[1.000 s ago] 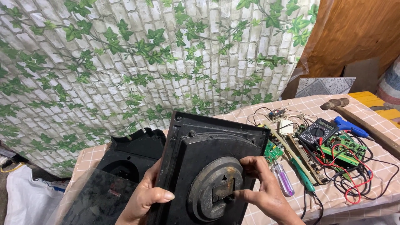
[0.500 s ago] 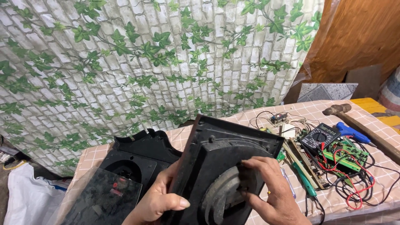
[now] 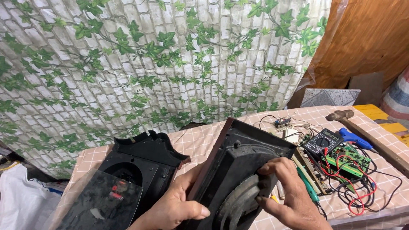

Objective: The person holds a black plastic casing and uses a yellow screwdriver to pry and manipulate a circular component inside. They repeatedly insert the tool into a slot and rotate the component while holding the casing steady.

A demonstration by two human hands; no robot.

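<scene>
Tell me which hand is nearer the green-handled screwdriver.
Right. The right hand grips the black housing just beside the green-handled screwdriver; the left hand holds the housing's far edge.

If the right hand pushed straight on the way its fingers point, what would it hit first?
The right hand points left and is already on the round disc of the black panel. Beyond that, probably the left hand, though depth is unclear.

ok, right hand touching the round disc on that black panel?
Touching. The head view shows the right hand with fingertips pressed on the round disc of the black panel.
</scene>
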